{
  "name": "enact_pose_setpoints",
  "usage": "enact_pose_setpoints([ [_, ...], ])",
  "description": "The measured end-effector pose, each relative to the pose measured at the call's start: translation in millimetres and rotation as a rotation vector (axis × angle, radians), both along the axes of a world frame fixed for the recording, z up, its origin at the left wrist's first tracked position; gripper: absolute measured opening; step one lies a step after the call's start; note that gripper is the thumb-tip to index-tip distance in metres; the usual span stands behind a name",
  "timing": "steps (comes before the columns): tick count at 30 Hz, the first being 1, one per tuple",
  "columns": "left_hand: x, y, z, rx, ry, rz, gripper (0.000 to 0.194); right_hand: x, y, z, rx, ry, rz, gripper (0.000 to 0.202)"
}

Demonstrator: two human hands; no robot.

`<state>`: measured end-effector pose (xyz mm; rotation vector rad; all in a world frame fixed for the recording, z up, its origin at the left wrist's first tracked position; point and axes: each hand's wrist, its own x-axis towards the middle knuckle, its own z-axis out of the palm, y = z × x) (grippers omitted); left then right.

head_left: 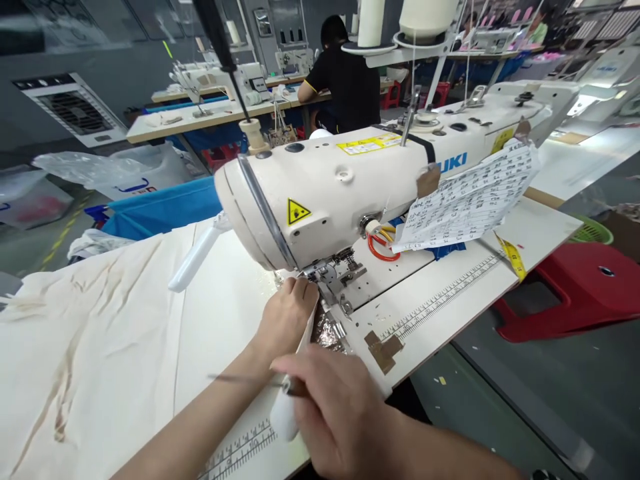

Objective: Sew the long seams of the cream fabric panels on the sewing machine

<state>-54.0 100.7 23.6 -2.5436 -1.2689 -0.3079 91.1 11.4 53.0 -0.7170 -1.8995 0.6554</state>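
Note:
A white sewing machine (320, 193) spans the middle of the view. My left hand (290, 313) lies beside its needle area with the fingers curled down onto a narrow strip of white cloth (309, 327). Closer to me, my right hand (335, 407) is closed round the handle of a thin metal tool (245, 380), whose shaft points left across my left forearm. Below that tool a white piece of cloth hangs at the table's front edge, partly hidden by my right hand. Motion blurs the right hand a little.
Wide cream cloth (100, 333) covers the table's left. Red-handled scissors (383, 250), a handwritten sheet (465, 200) and a yellow tape measure (511, 257) lie right of the machine head. A red stool (585, 287) stands at right. A person in black (350, 87) sits beyond.

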Motion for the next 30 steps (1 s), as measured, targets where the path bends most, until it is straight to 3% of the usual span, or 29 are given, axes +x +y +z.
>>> enact_pose_setpoints([
  [3,-1,-2,-5.9,0.056,-0.055,0.038,0.02,7,-10,-4.7,-0.047,-0.11,-0.005,0.033],
  [6,-8,2,-14.8,0.061,-0.262,0.051,0.018,24,-17,-10.0,-0.144,-0.246,-0.009,0.031],
  [10,-17,11,-19.8,-0.131,-0.564,0.054,0.023,44,-10,-15.8,-0.274,-0.34,-0.124,0.028],
  [13,-20,16,-16.3,-0.284,-0.693,0.075,0.025,47,7,-23.0,-0.252,-0.428,-0.292,0.031],
  [17,-20,16,-11.3,-0.353,-0.76,0.105,0.024,43,27,-32.5,-0.199,-0.571,-0.408,0.03],
  [30,-20,17,-11.4,-0.372,-0.772,0.152,0.023,35,39,-37.6,-0.155,-0.577,-0.376,0.028],
])
